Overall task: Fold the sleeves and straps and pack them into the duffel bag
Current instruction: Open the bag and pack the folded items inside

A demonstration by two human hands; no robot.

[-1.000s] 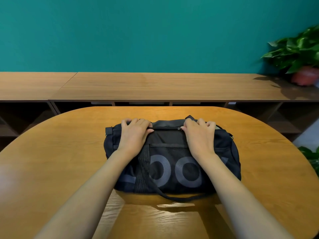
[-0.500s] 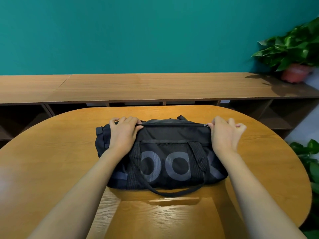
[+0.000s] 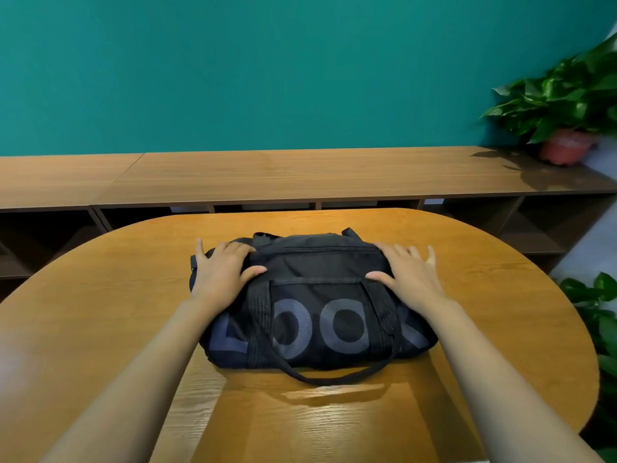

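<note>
Our left hand [image 3: 223,272] lies spread, palm down, on the left end of the black duffel bag [image 3: 317,315]. Our right hand [image 3: 409,277] lies the same way on its right end, fingers straight and a little apart, and neither hand is curled round anything. We see the bag on the oval wooden table [image 3: 100,329] with its long axis running left to right across us. Each hand therefore has its own end of the bag beneath it, and neither is the nearer. Its zipper [image 3: 317,251] runs along the top between the two hands and looks drawn closed; no loose sleeve shows outside the bag. One carry handle [image 3: 329,379] loops off the bag's near side onto the wood. Beyond the bag stands a low wooden sideboard [image 3: 300,175], with a potted plant [image 3: 564,111] to the bag's far right. We judge the packing as good as done: what remains is to press the bag flat or lift both hands straight up off its ends.
</note>
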